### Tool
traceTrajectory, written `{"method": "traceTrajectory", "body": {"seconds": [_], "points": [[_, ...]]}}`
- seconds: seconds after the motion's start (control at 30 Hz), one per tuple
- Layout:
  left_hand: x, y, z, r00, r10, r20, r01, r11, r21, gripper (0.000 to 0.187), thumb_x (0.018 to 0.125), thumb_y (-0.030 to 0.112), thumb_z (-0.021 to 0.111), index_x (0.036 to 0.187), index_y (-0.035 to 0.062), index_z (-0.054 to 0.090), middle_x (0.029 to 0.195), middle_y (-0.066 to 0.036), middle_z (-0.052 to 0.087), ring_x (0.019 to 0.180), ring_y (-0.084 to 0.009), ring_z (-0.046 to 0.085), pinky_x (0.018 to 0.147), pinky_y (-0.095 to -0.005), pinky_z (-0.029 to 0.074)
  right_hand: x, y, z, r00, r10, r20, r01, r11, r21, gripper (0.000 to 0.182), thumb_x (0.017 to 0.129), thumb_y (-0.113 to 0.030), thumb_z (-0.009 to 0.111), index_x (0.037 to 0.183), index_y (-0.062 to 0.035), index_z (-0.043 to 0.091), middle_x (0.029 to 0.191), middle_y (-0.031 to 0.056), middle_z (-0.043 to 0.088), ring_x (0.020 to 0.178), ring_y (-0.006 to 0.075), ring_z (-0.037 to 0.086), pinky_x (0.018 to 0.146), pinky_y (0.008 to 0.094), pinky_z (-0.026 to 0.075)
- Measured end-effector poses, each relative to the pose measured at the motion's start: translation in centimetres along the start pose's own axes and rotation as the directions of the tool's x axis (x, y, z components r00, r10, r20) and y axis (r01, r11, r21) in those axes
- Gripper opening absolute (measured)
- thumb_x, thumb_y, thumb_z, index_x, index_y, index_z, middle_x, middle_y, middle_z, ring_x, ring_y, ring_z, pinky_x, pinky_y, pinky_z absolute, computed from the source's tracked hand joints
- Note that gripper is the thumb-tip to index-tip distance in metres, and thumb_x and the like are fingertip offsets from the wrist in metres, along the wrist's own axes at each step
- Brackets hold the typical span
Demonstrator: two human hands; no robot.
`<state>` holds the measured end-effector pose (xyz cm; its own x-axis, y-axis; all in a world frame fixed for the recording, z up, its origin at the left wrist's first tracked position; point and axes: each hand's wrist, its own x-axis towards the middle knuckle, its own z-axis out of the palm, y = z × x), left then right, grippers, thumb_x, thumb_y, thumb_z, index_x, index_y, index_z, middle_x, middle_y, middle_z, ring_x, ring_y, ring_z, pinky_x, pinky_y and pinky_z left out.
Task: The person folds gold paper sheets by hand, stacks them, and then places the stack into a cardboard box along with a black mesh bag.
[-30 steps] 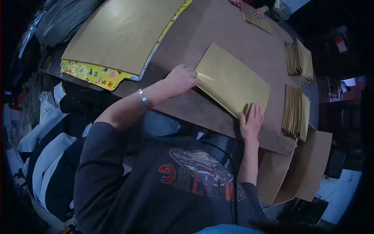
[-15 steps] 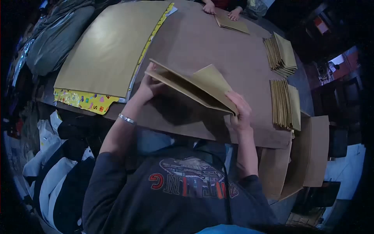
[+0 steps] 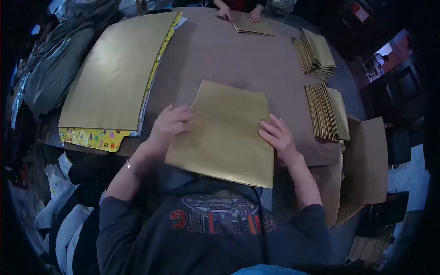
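A folded sheet of gold-brown paper (image 3: 229,133) lies before me, its near edge reaching past the table's front edge. My left hand (image 3: 170,126) is at the paper's left edge, thumb raised and fingertips, slightly blurred, against the sheet. On the right edge, my right hand (image 3: 280,140) rests with its fingers spread over the surface. Neither hand appears wrapped round the paper. The underside of the sheet is hidden.
A stack of large brown sheets (image 3: 114,68) with yellow printed wrapping (image 3: 94,139) lies left. Two piles of folded paper, one farther (image 3: 316,52) and one nearer (image 3: 323,112), stand right, above an open cardboard box (image 3: 373,160). Across the table, a person's hands (image 3: 254,14) touch another folded sheet (image 3: 252,26).
The folded paper, previously held up on edge with its folds gaping, now lies flattened with a broad face upward. Both hands have loosened to its side edges. The camera view has shifted slightly.
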<state>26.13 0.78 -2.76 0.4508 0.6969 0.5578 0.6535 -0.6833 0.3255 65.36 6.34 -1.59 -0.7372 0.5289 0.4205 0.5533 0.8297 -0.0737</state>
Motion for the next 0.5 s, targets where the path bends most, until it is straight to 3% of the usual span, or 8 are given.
{"method": "traceTrajectory", "body": {"seconds": [0.1,0.13,0.17,0.23,0.33,0.4,0.5], "points": [[-4.8,0.9,3.7,0.964,0.013,0.264,-0.034,0.997,0.076,0.027,0.074,0.017,0.066,0.101,0.013,0.062,0.123,-0.008,0.06,0.123,-0.0305,0.051,0.104,-0.0531,0.035,-3.8,-0.1,2.8,0.993,0.022,0.118,-0.025,0.999,0.022,0.031,0.078,-0.006,0.062,0.109,-0.0074,0.066,0.123,0.0133,0.061,0.126,0.0376,0.049,0.103,0.0512,0.042],[-5.7,0.6,4.1,0.948,0.077,0.308,-0.067,0.997,-0.042,0.031,0.075,0.017,0.064,0.105,0.0135,0.061,0.128,-0.008,0.056,0.126,-0.0301,0.049,0.104,-0.055,0.035,-4.7,-0.1,3.6,0.989,-0.005,0.148,-0.01,0.995,0.102,0.039,0.074,-0.004,0.065,0.113,-0.0065,0.063,0.126,0.0143,0.059,0.125,0.0387,0.049,0.103,0.0508,0.043],[-6.6,0.8,4.7,0.944,0.08,0.321,-0.065,0.996,-0.058,0.031,0.075,0.017,0.064,0.105,0.0135,0.061,0.128,-0.008,0.056,0.126,-0.0301,0.049,0.104,-0.055,0.035,-5.4,-0.6,4.1,0.988,0.011,0.156,-0.028,0.994,0.109,0.039,0.074,-0.004,0.065,0.113,-0.0065,0.063,0.126,0.0143,0.059,0.125,0.0387,0.049,0.103,0.0508,0.043],[-5.8,3.1,4.3,0.913,-0.142,0.382,0.143,0.989,0.027,0.029,0.077,0.015,0.062,0.106,0.0126,0.06,0.131,-0.009,0.054,0.128,-0.0306,0.047,0.102,-0.0564,0.036,-6.2,-1.7,4.8,0.989,0.073,0.127,-0.101,0.969,0.226,0.049,0.073,-0.005,0.07,0.12,-0.009,0.06,0.129,0.0129,0.056,0.127,0.039,0.046,0.102,0.0511,0.044],[-4.6,4.2,3.6,0.866,-0.22,0.449,0.207,0.975,0.078,0.03,0.077,0.013,0.061,0.108,0.0118,0.061,0.131,-0.009,0.054,0.129,-0.0318,0.046,0.103,-0.0578,0.034,-6.2,-1.9,4.8,0.985,0.087,0.15,-0.116,0.974,0.195,0.046,0.076,-0.008,0.069,0.121,-0.0075,0.059,0.13,0.0136,0.056,0.127,0.037,0.048,0.101,0.0519,0.044],[-5.9,3.6,4.0,0.866,-0.184,0.465,0.163,0.983,0.085,0.036,0.076,0.011,0.063,0.111,0.0121,0.061,0.133,-0.01,0.053,0.13,-0.0324,0.044,0.104,-0.0594,0.032,-6.4,-1.1,5.5,0.982,0.056,0.179,-0.08,0.988,0.13,0.04,0.076,-0.008,0.068,0.116,-0.0052,0.061,0.131,0.0143,0.056,0.127,0.0333,0.05,0.102,0.0505,0.043],[-6.4,3.1,4.1,0.89,-0.187,0.415,0.197,0.98,0.019,0.038,0.075,0.012,0.065,0.113,0.0137,0.063,0.132,-0.009,0.054,0.131,-0.0327,0.045,0.106,-0.0607,0.03,-6.7,-0.5,5.8,0.988,0.069,0.138,-0.098,0.971,0.217,0.036,0.079,-0.01,0.067,0.115,-0.0064,0.062,0.131,0.0136,0.056,0.126,0.0325,0.05,0.101,0.0507,0.044]]}}
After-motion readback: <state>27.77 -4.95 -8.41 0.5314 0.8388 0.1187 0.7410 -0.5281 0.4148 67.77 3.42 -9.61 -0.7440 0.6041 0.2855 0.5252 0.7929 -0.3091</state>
